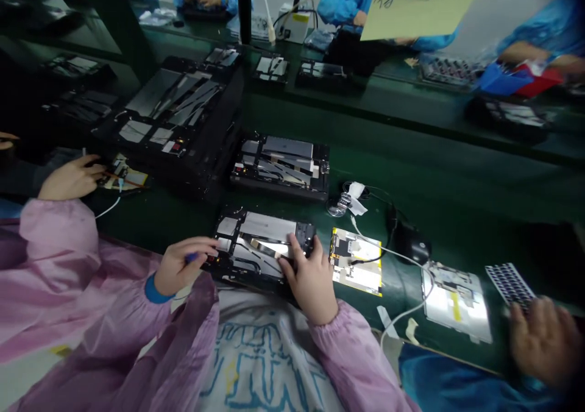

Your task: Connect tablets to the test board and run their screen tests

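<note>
An opened tablet (258,264) lies right in front of me, its silver battery plates, flat cables and black frame exposed. My left hand (183,262) is at its left edge, fingers closed round a slim blue tool (192,256) whose tip I cannot make out. On the tablet's right part rests my right hand (315,281), fingers spread over the inner parts and the right edge. A blue band circles my left wrist. Just right of the tablet lies a bare display panel (359,262) with yellow edges and a cable attached.
Another opened tablet (286,162) sits on a dark stack behind mine. A taller stack of tablets (178,107) stands left. To the right are a black mouse (411,241), white cable and silver panel (457,302). Co-workers' hands (70,177) work on both sides; others sit across.
</note>
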Demonstrator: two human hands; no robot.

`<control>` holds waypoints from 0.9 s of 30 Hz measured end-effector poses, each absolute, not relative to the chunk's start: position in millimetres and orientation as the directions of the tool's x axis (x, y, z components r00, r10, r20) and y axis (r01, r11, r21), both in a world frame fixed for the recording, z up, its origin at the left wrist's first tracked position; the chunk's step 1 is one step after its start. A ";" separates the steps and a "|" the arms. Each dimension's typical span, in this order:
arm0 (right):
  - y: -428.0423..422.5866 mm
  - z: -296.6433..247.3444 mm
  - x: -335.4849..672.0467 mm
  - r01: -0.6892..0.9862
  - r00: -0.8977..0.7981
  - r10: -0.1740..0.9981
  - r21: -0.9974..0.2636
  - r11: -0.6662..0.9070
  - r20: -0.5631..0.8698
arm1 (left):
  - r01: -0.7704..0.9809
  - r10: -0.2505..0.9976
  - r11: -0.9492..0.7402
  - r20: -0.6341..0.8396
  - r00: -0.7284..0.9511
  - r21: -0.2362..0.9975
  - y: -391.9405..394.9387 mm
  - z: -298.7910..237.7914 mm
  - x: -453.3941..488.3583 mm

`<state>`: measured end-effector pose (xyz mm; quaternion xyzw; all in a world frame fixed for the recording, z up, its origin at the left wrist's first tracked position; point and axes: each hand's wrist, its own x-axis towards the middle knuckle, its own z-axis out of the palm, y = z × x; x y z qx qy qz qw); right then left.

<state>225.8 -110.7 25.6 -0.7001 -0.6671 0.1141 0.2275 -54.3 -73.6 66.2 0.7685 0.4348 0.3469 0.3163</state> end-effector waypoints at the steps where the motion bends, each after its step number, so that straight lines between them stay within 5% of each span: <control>1: -111.8 31.4 223.9 0.873 0.079 0.984 -0.488 0.009 0.158 | 0.359 0.908 -0.388 0.285 0.308 0.849 -73.0 69.2 -42.9; 4: -111.9 51.6 221.1 0.774 -0.106 0.972 -0.596 0.213 0.209 | 0.136 0.932 -0.304 0.265 0.246 0.943 -70.5 72.5 2.6; 7: -108.6 67.0 225.4 0.547 -0.355 0.900 -0.724 0.420 0.254 | -0.015 0.912 -0.135 0.130 0.390 0.991 -65.1 73.9 43.3; 13: -101.4 69.6 251.6 0.454 -0.103 0.965 -0.852 0.261 0.240 | -0.115 0.838 0.110 -0.030 0.545 0.987 -51.6 76.0 64.9; 18: -100.7 62.6 255.9 0.439 -0.252 0.942 -0.841 0.317 0.223 | -0.048 0.772 0.212 -0.137 0.620 0.976 -50.6 74.0 64.8; 22: -77.7 52.7 287.6 0.552 -0.008 0.971 -0.809 0.203 0.238 | -0.101 0.831 0.223 -0.135 0.539 0.970 -49.8 73.3 62.5; 27: -26.3 23.0 338.7 0.814 0.087 0.913 -0.557 0.165 0.399 | 0.175 0.755 0.128 -0.211 0.621 0.976 -53.8 63.9 77.3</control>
